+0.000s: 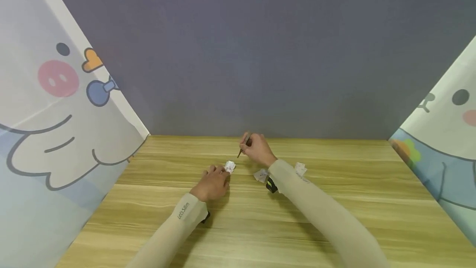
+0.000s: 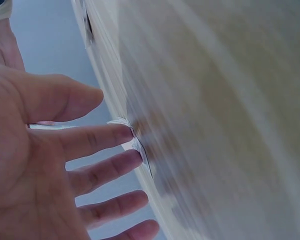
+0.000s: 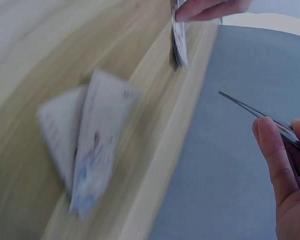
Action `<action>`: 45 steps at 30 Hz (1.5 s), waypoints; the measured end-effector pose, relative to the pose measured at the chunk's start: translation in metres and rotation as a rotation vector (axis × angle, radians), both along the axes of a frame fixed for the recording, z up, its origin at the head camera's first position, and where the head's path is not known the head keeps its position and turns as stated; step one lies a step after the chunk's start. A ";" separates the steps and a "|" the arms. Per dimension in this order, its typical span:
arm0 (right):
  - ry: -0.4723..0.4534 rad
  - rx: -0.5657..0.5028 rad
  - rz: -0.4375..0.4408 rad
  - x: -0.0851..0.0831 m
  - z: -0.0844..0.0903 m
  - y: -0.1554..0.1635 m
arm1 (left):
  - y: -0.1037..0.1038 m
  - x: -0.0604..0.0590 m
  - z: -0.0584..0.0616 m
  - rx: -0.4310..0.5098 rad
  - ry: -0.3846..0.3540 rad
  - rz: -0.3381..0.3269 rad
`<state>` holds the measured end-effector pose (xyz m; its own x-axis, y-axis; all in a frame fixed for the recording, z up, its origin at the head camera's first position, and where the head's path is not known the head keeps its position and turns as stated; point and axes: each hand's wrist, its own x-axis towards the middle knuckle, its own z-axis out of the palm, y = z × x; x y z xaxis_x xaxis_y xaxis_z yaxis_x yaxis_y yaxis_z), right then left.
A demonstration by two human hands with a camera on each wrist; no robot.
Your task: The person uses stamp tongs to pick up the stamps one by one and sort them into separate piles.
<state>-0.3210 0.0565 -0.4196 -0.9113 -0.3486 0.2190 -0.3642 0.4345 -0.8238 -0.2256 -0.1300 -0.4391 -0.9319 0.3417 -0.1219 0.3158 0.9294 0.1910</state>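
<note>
Small white packet [image 1: 229, 166] lies on the wooden table [image 1: 334, 218], a little left of the middle and toward the far edge, and the left hand [image 1: 213, 183] holds it down at its near left side. In the left wrist view that hand's fingers [image 2: 97, 137] are stretched out straight and a little spread, with the tips of the index and middle fingers pressing the crumpled white edge of the packet [image 2: 135, 140] against the wood; the thumb stands free above them. A beige sleeve with small lettering covers the left forearm, and a dark strap shows under the wrist.

Just right of the packet, and a little farther back, the right hand [image 1: 256, 149] is raised slightly over the table and pinches a pair of thin metal tweezers [image 1: 242, 149] between thumb and curled fingers. The tips of the tweezers point down and left toward the packet but stand apart from it. In the right wrist view the slim tweezers [image 3: 250, 112] run out from the fingertips against the grey back wall.

Further right, two more white packets lie on the table on either side of the right forearm: one [image 1: 261, 175] just left of the wrist, the other [image 1: 300, 169] just right of it. In the right wrist view they are too blurred to read.
</note>
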 end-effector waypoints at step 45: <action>0.029 0.027 -0.028 0.023 -0.033 0.086 | 0.061 0.004 -0.003 -0.044 0.037 -0.273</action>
<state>-0.2984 0.1428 -0.4525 -0.9142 -0.3295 0.2360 -0.3750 0.4669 -0.8008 -0.2212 -0.0694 -0.4420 -0.8101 0.5759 -0.1099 0.5617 0.8160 0.1362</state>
